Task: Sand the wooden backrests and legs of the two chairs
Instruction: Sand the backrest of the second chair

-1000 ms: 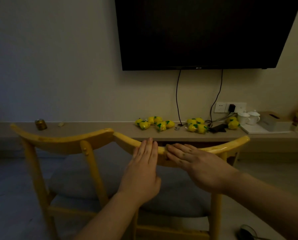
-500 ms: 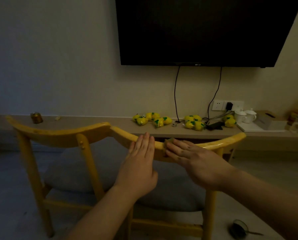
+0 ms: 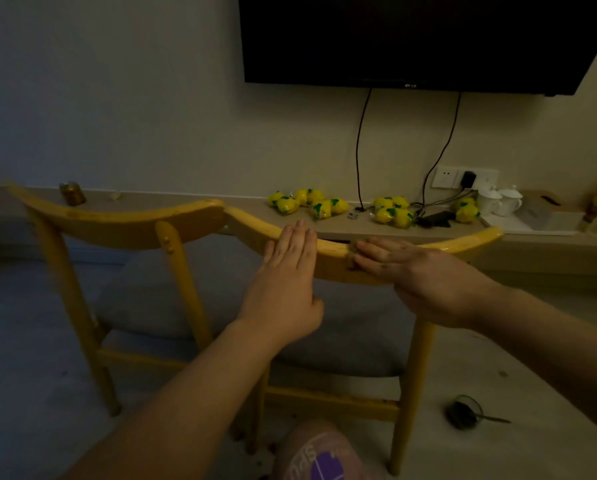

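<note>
Plainly the sanding is on the right chair's backrest [image 3: 342,268], the curved top rail that stands just beside the left chair's backrest [image 3: 123,225], their ends almost meeting in front of the shelf [image 3: 220,206]. The main risk I see is the small sanding pad [image 3: 351,251] slipping out from under the right hand [image 3: 418,275], since flat fingers only press it and do not grip it; on a rounded rail a hard stroke could send it to the floor or let fingertips scrape bare wood. The chair may also skid or tip if the bracing hand lets up, and in this dim light missed patches are likely. The legs [image 3: 411,393] look untouched, as far as I can judge. The left hand [image 3: 286,282] lies flat against the rail, fingers straight and close together, tips over the top edge, forearm reaching up from below. The right hand comes in from the right, palm down, fingers straight and slightly spread, pressing the pad at the rail's upper edge, near the left hand but not touching it.
</note>
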The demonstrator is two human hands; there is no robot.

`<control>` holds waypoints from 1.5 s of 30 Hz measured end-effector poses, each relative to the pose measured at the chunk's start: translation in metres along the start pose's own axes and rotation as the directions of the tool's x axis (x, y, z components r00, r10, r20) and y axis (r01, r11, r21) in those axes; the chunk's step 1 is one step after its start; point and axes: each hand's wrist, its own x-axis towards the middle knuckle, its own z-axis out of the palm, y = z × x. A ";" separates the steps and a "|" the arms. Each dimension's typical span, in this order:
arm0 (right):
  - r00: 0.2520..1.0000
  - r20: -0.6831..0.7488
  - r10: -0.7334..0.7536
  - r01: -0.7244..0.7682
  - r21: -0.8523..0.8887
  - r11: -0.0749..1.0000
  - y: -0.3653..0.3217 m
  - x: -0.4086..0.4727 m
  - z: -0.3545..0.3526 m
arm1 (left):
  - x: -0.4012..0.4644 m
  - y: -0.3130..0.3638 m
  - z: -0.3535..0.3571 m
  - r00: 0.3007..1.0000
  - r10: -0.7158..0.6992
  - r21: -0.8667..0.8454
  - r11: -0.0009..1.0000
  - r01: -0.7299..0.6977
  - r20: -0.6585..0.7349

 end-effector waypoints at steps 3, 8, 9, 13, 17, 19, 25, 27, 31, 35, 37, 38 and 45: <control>0.999 0.000 0.042 -0.042 0.032 0.999 0.007 -0.013 -0.004 | 0.001 0.003 0.000 1.000 -0.006 -0.033 0.999 0.006 -0.003; 0.999 -0.006 0.032 -0.032 -0.004 0.999 -0.022 0.031 -0.003 | 0.000 0.005 0.001 1.000 -0.013 0.004 1.000 0.013 -0.007; 1.000 -0.001 0.030 -0.030 -0.006 1.000 -0.026 0.038 -0.001 | 0.000 0.005 0.001 1.000 -0.020 0.022 1.000 0.020 -0.008; 0.999 0.015 0.033 -0.034 0.050 0.998 -0.011 0.022 -0.011 | 0.000 0.004 0.000 1.000 -0.023 0.054 0.998 0.024 -0.011; 0.993 -0.005 0.117 -0.116 0.083 0.990 0.002 -0.002 -0.011 | -0.001 0.006 0.000 0.999 -0.022 0.023 0.999 0.023 -0.026; 0.989 0.007 0.145 -0.145 0.054 0.988 -0.006 0.007 -0.008 | 0.000 0.008 0.001 0.999 -0.027 0.008 1.000 0.027 -0.024; 0.990 -0.088 0.111 -0.108 0.040 0.993 -0.027 0.031 0.001 | 0.000 0.007 0.001 0.999 -0.043 0.037 0.998 0.044 -0.010; 0.974 -0.111 0.195 -0.189 0.061 0.980 -0.018 0.017 0.004 | -0.001 0.005 0.000 0.999 -0.043 0.038 0.998 0.044 -0.010; 0.921 -0.133 0.365 -0.359 0.070 0.931 -0.008 -0.001 0.008 | 0.000 0.009 0.000 0.998 -0.057 0.018 0.998 0.057 -0.011; 0.946 -0.187 0.266 -0.272 -0.004 0.962 -0.031 0.017 0.023 | 0.000 0.013 -0.001 0.997 -0.071 0.033 0.997 0.071 0.004; 0.961 -0.190 0.200 -0.211 -0.043 0.977 -0.033 0.017 0.030 | -0.001 0.012 -0.003 0.998 -0.065 0.051 0.997 0.065 0.006; 0.965 -0.186 0.183 -0.195 -0.045 0.980 -0.029 0.011 0.031 | -0.001 0.012 -0.005 0.998 -0.060 0.060 0.996 0.059 0.011; 0.956 -0.164 0.245 -0.254 -0.037 0.967 -0.008 -0.022 0.036 | 0.004 0.033 -0.009 1.000 0.013 0.097 0.995 -0.010 -0.025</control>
